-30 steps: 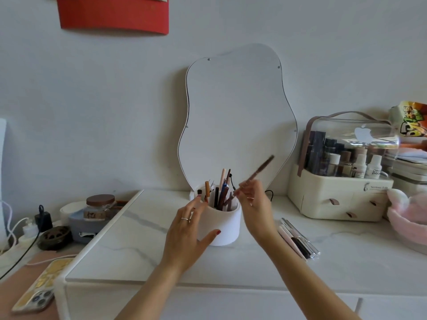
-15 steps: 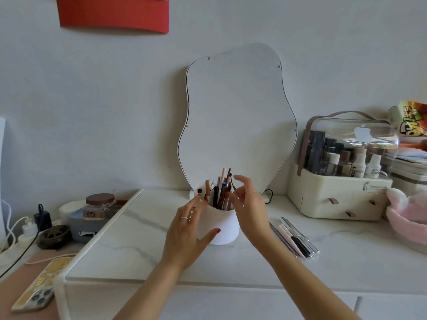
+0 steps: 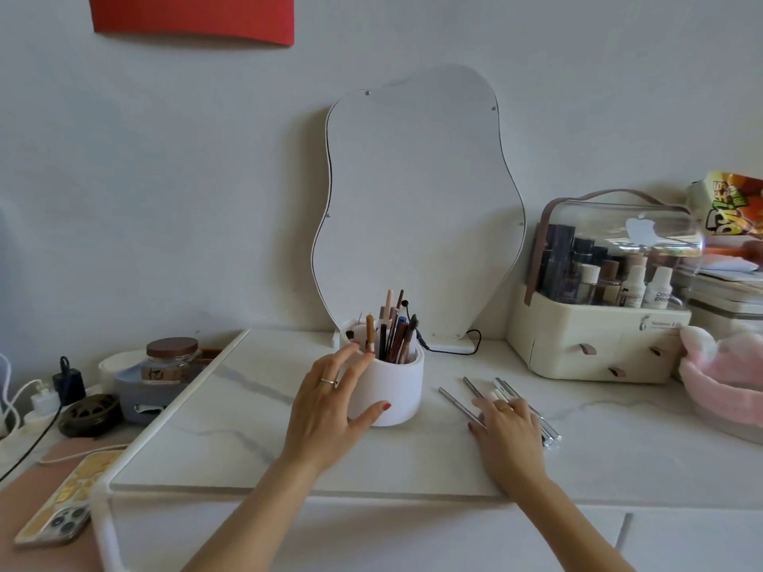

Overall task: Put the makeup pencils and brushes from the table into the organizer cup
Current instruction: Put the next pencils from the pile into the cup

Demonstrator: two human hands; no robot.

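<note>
A white organizer cup (image 3: 396, 388) stands mid-table with several pencils and brushes (image 3: 394, 332) upright in it. My left hand (image 3: 330, 406) rests against the cup's left side, thumb and fingers spread around it. To the right, several slim makeup pencils (image 3: 475, 390) lie side by side on the marble top. My right hand (image 3: 505, 427) lies flat over them, fingers touching them; the pencils' near ends stick out at its right, and none is lifted.
A wavy mirror (image 3: 417, 208) leans on the wall behind the cup, its cable (image 3: 462, 344) trailing right. A cream cosmetics case (image 3: 598, 340) and a pink fluffy basket (image 3: 722, 373) stand at the right. A jar (image 3: 171, 359), chargers and a phone (image 3: 62, 513) lie left.
My right hand dropped the brown pencil into the cup, then moved right and down onto the loose pencils on the table. My left hand stayed at the cup.
</note>
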